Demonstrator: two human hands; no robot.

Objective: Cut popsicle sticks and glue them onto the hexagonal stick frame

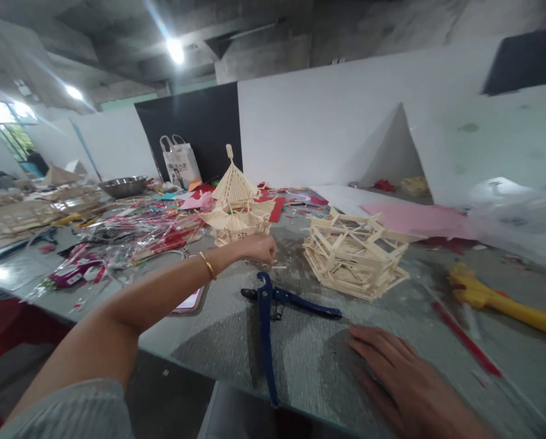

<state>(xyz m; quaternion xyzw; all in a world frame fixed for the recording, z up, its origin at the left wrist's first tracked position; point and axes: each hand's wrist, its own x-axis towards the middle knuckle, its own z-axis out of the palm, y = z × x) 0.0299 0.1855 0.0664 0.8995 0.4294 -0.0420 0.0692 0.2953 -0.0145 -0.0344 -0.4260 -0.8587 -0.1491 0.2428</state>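
My left hand [260, 249] is stretched over the table in front of the pagoda-like wooden stick model [237, 189]. Its fingers are curled into a fist, and whatever they hold, if anything, is hidden. Flat on the grey tabletop, my right hand [398, 372] rests with its fingers stretched out, holding nothing. Between my hands lies a blue-handled cutter [264, 317] with its handles spread. A second wooden stick frame [355, 253], many-sided and open, stands beyond my right hand. A small pale strip [279, 267] lies beside my left fist.
Plastic wrappers and red scraps [163, 235] cover the table's left side. A phone-like flat object [191, 302] lies partly under my left forearm. At the right are a yellow-handled tool [506, 299] and a red stick [467, 339]. A metal bowl [124, 186] and white bag [180, 163] stand farther back.
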